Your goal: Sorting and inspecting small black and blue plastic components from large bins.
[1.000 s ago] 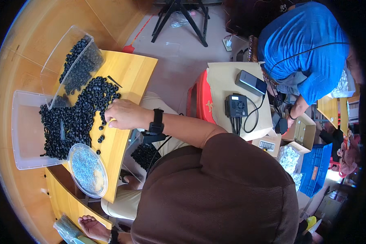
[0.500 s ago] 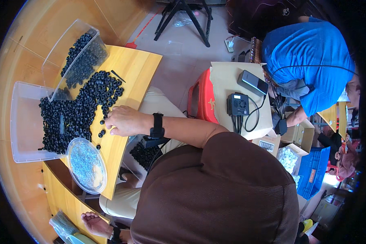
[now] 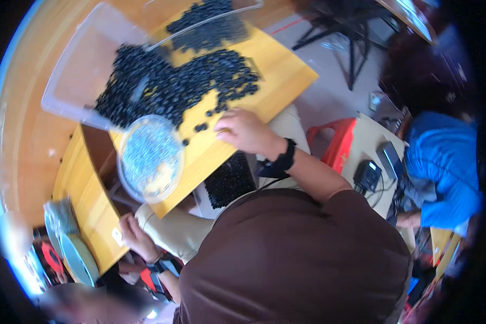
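1. I'm watching the right hand [image 3: 245, 131] hovering to the right of the round dish [image 3: 159, 178], over the tabletop [image 3: 283, 73]; its fingers are curling, but I can't tell whether they're gripping anything.
2. The left hand [image 3: 136, 235] is bending on the near side of the dish, with a small white piece [image 3: 117, 236] showing beside its fingers; I can't tell whether it's holding that.
3. The heap of black beads [image 3: 151, 81] is spreading just beyond the dish, while pale blue beads [image 3: 146, 143] are lying inside it.
4. Loose black beads [image 3: 201, 127] are sitting between the dish and the right hand, cluttering that gap.
5. Beyond the dish and to its left, a frosted box [image 3: 65, 75] is lying on its side, walling in the heap.
6. To the dish's lower left, a pale green bowl [image 3: 78, 259] is standing beside a clear bag [image 3: 62, 218].
7. Well right of the dish, I'm seeing a red stool [image 3: 335, 143], a black device [image 3: 368, 175] and a person in blue [image 3: 443, 167].
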Motion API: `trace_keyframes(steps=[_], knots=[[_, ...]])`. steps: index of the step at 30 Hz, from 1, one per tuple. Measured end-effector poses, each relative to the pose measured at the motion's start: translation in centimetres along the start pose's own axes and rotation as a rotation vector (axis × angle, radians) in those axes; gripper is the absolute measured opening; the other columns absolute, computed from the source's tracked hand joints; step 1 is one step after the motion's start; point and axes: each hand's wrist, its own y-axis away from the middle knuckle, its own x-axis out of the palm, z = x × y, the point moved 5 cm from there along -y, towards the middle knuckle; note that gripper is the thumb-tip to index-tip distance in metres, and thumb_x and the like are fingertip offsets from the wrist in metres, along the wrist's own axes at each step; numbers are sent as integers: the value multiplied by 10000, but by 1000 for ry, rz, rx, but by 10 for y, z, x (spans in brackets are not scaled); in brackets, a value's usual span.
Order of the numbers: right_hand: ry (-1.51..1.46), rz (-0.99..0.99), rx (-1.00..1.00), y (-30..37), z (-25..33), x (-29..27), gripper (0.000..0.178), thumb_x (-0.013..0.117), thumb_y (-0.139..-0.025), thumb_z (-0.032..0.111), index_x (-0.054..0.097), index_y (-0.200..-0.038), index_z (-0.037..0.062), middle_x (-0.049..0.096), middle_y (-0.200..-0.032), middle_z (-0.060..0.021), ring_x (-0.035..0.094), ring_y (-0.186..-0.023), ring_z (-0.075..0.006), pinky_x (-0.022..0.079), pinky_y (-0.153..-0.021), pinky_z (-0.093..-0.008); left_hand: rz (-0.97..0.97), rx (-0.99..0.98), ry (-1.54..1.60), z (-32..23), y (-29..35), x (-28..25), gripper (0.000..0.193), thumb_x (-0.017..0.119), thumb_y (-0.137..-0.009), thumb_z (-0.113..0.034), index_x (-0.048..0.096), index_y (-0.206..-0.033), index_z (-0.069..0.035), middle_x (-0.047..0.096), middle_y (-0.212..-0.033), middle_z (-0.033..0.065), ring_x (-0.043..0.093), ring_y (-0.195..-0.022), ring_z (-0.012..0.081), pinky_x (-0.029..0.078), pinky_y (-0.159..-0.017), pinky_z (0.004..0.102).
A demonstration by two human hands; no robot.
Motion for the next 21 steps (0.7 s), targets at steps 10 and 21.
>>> trace_keyframes(steps=[10, 21], knots=[[-293, 265, -313, -37, 108, 24, 294, 769, -709, 207, 670, -944, 62, 651, -907, -93, 609, -837, -292, 479, -745, -370, 140, 75, 96, -61, -2, 31, 108, 526, -900, -93, 571, -878, 3, 575, -727, 165, 550, -639, 305, 442, -607, 373], [-289, 431, -935, -3, 233, 95, 294, 703, -711, 238, 611, -880, 16, 515, -997, -100, 506, -1018, -253, 459, -842, -363, 100, -193, 425, -50, -44, 29, 199, 488, -927, -157, 588, -893, 11, 573, -660, 87, 540, -642, 152, 449, -602, 327]])
